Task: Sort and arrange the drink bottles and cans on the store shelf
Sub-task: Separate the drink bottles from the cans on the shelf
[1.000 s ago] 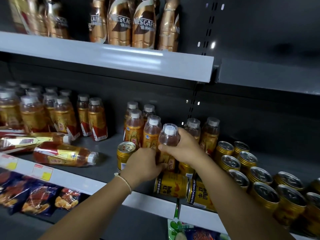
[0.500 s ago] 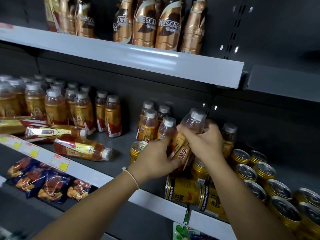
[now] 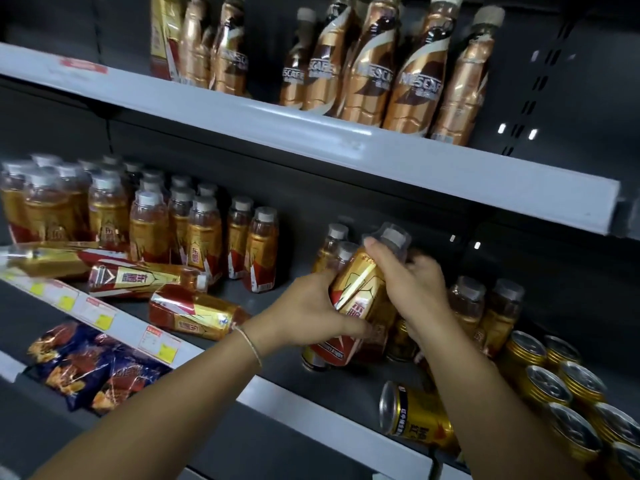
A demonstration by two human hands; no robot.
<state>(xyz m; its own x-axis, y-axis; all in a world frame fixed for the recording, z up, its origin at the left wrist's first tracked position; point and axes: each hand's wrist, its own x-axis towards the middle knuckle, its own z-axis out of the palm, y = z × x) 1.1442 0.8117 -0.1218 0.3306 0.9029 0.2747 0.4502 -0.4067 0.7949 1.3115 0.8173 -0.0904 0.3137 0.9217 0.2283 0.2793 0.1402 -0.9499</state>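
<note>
Bottle [image 3: 360, 289] tilted, cap up-right, between hands.

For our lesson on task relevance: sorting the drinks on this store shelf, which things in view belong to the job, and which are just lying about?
Belongs to the job:
tilted bottle, gripped by left hand and right hand
toppled bottles
fallen can
upright cans

Just lying about:
snack packets
price tags

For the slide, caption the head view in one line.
Both hands, left hand and right hand, grip a tilted gold-labelled bottle above the middle shelf.
</note>
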